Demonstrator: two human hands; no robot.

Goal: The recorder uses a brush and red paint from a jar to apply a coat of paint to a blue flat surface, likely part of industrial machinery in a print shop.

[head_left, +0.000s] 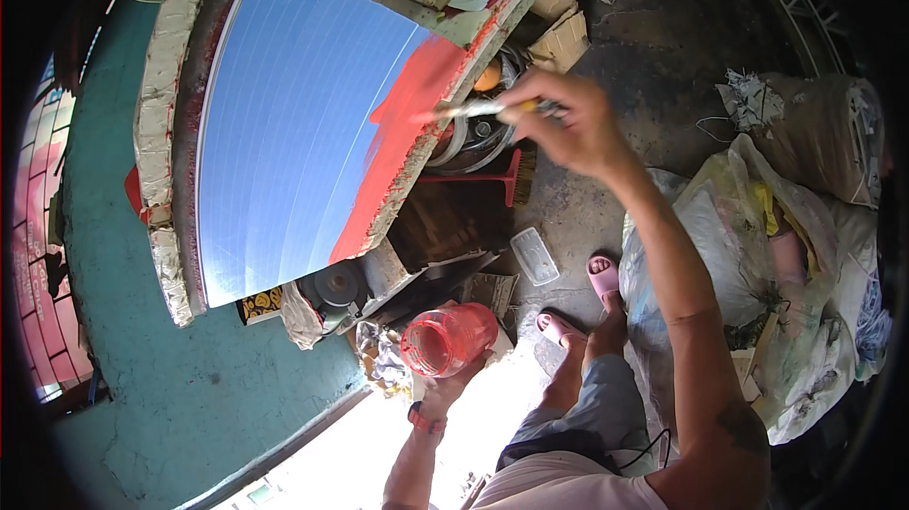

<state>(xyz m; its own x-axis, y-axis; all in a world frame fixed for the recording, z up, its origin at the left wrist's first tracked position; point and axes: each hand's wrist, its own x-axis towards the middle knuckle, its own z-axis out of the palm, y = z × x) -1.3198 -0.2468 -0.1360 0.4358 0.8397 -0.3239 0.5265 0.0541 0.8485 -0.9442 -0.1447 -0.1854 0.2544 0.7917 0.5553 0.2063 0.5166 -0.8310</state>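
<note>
A clear jar coated inside with red paint rests in my left hand, its mouth tipped toward the panel. My right hand is closed round the handle of a paintbrush, blurred by motion. The brush tip is at the right part of a blue panel marked with thin pale lines. Wet-looking red paint covers the panel's right edge in a ragged band; the rest is blue. The panel lies on a worn workbench whose paint-stained edge runs along its right side.
Below the bench are a red-headed broom and a grinder-like machine. A clear plastic container lies on the floor near my pink slippers. Stuffed plastic bags crowd the right. A green wall stands at left.
</note>
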